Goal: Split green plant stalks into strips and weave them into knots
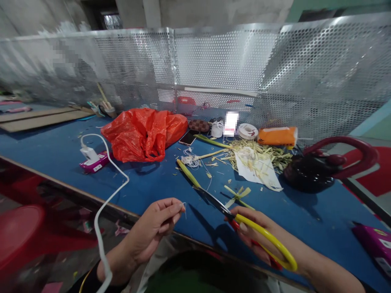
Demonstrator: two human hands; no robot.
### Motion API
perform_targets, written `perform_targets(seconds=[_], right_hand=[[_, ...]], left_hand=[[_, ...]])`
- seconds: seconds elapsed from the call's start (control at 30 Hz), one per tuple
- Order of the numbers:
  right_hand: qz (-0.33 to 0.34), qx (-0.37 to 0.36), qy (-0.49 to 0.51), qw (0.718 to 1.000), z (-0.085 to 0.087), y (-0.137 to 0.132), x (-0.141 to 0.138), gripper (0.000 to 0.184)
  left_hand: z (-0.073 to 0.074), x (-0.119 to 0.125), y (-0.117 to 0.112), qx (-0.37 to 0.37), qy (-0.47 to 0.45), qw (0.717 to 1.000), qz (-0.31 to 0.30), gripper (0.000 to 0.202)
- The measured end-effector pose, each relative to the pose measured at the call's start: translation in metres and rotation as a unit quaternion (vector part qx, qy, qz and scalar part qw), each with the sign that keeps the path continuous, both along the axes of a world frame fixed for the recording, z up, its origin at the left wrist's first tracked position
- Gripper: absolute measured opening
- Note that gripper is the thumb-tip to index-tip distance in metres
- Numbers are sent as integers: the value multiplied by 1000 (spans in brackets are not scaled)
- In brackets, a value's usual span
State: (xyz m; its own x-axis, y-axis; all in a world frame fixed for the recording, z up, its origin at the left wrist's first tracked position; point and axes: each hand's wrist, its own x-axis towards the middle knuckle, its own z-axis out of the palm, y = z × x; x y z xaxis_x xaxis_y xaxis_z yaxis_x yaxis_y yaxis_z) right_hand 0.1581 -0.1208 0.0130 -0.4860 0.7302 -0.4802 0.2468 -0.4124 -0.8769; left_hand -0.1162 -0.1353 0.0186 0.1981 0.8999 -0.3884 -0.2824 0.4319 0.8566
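My left hand (160, 224) is closed in a pinch at the table's front edge, with a short bit of thin white thread (185, 211) sticking out at the fingertips. My right hand (255, 230) is wrapped around scissors (265, 234) with one yellow and one red handle, blades angled up and left. Near the blade tips lies a green plant stalk (188, 174). Just beyond my right hand is a small cross-shaped piece of pale green strips (236, 196). Farther back, a tangle of white thread (191, 158) rests by a long peeled stalk (212, 154).
A red plastic bag (140, 134) sits left of centre, near a purple power strip (97, 162) with a white cable (117, 189). Plant scraps (276, 156), white paper (253, 169), a dark kettle (308, 175), an orange packet (277, 136) and phones stand or lie toward the perforated metal screen (220, 61).
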Motion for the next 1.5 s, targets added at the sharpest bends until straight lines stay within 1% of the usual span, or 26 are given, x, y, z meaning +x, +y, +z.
perform_targets(seconds=[0.07,0.13,0.2,0.27,0.4,0.47,0.53,0.6,0.63,0.73,0.8,0.87,0.9,0.97,1.1,1.13,1.2,1.23,1.27,1.3,1.33,1.37,1.4,1.43,1.47,1.5], right_hand=[[10,72,-28,997,-3,-1,12,46],[27,178,-78,981,-4,-2,28,43],[61,269,-150,949,-5,-4,47,46],[89,339,-220,910,-7,-7,66,51],[99,420,-337,837,-14,-8,86,64],[101,448,-358,813,-14,-6,87,60],[98,474,-355,800,-10,-4,85,49],[72,496,-333,798,-5,-3,79,36],[41,508,-313,802,-3,-3,75,32],[-76,524,-210,822,1,-3,60,37],[-88,492,-134,856,2,-3,51,35],[-76,438,-92,891,5,-2,48,18],[-79,416,-87,902,7,-1,50,16],[-99,388,-95,911,12,2,59,24],[-120,367,-152,910,19,12,101,34],[-126,378,-185,898,19,16,115,35],[-142,405,-282,858,16,25,144,31],[-151,414,-351,826,14,29,159,28],[-153,420,-428,785,11,34,172,24],[-143,421,-499,744,9,38,184,23],[-130,427,-564,694,8,42,193,24],[-128,429,-619,645,7,44,200,25],[-126,431,-647,616,7,46,204,25],[-127,433,-668,592,7,46,204,24],[-132,440,-678,574,7,44,200,24],[-133,454,-677,564,8,41,194,26]], left_hand=[[3,0,3,-1,-3,1000,28,29],[6,2,7,-2,-2,999,50,30],[8,7,11,-5,-1,998,55,31],[10,15,15,-2,4,999,41,30],[12,37,25,33,20,999,-9,28],[14,50,30,54,32,997,-38,27],[19,64,35,75,51,993,-78,24],[24,78,38,102,83,984,-122,21],[26,85,39,120,104,976,-146,19],[31,106,41,174,168,945,-220,14],[30,119,43,210,186,927,-250,13],[28,129,47,237,207,914,-256,14],[26,133,50,246,220,909,-254,15],[23,140,57,255,244,901,-250,17],[18,147,72,280,272,886,-251,18],[18,147,75,288,280,882,-245,19],[17,144,80,300,301,877,-223,20],[17,140,83,302,312,876,-212,20],[17,136,86,301,322,875,-202,21],[17,130,90,299,328,875,-194,21],[17,123,94,292,331,878,-186,20],[17,115,98,286,333,880,-182,21],[16,107,103,285,343,879,-170,22],[16,98,107,288,361,872,-160,23],[16,89,111,299,393,858,-144,23],[16,81,114,309,436,835,-128,22]])
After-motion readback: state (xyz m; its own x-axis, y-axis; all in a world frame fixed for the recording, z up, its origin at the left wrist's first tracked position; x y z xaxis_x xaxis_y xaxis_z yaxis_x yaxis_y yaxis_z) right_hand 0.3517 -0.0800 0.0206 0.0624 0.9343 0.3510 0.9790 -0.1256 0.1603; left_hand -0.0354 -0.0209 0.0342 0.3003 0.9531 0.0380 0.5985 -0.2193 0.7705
